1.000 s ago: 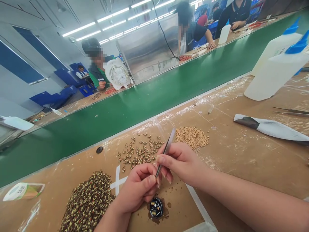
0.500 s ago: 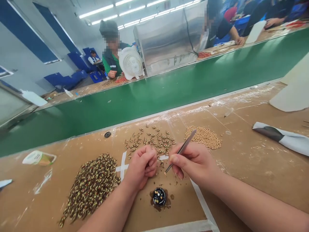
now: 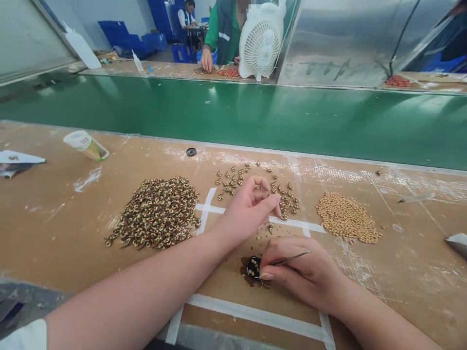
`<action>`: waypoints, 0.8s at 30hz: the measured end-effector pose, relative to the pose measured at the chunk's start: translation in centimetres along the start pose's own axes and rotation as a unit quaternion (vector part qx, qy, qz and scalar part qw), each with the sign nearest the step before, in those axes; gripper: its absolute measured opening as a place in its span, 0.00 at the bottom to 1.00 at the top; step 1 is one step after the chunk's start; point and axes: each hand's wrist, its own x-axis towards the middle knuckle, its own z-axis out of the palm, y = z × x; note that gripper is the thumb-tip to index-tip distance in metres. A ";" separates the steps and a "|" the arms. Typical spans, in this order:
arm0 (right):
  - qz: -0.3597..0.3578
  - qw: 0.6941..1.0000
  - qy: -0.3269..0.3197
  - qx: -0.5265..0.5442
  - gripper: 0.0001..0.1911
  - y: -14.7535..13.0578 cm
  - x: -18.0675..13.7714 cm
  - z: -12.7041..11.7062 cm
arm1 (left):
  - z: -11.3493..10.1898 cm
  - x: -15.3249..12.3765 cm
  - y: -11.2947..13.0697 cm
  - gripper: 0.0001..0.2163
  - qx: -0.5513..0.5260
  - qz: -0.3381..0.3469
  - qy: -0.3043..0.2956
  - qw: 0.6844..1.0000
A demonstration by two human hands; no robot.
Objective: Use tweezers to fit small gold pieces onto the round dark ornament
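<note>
My right hand [image 3: 302,272] grips metal tweezers [image 3: 292,257], its fingertips at the edge of a small black dish [image 3: 253,268]. Dark liquid and several pale bits sit in that dish, and a wet stain surrounds it; the tweezer tips are hidden by my fingers. Farther up, my left hand [image 3: 253,206] is closed in a pinch over the near side of some scattered small curled pieces [image 3: 288,197]; whatever it pinches is too small to make out. To its left lies a big heap of brown-and-cream pieces [image 3: 156,214].
Tan bead-like pieces [image 3: 348,218] form a pile on the right. White tape strips [image 3: 255,318] mark the brown tabletop. A clear cup [image 3: 87,146] lies on its side at left, and a black cap [image 3: 191,151] sits near the green belt [image 3: 182,109]. Across it, a person works beside a white fan [image 3: 261,41].
My right hand has lowered the tweezers to the black dish. My left hand has gone from a loose fist to a pinch above the scattered pieces. The camera view has turned left and down.
</note>
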 end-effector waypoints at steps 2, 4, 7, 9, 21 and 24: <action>-0.004 1.000 -0.001 -0.008 0.15 -0.1 0.1 0.0 | 0.0 0.0 0.0 0.09 0.019 -0.006 0.002 1.000; -0.007 1.000 -0.003 -0.015 0.16 -0.2 0.1 0.1 | -0.1 0.0 0.0 0.08 0.040 -0.012 0.008 0.999; -0.008 1.000 -0.009 -0.021 0.15 -0.2 0.2 0.2 | -0.2 -0.1 0.0 0.09 0.058 -0.012 0.016 0.998; -0.009 1.000 -0.012 -0.021 0.14 -0.2 0.2 0.2 | -0.2 -0.2 0.0 0.11 0.061 -0.015 0.016 0.998; 0.120 0.972 0.161 0.120 0.16 -0.2 -0.3 -1.5 | -0.4 0.0 -0.5 0.14 0.080 0.009 0.021 0.997; 0.188 0.912 0.295 0.214 0.19 0.3 -0.3 -2.3 | -0.3 -0.1 -0.3 0.13 0.075 -0.021 0.020 0.997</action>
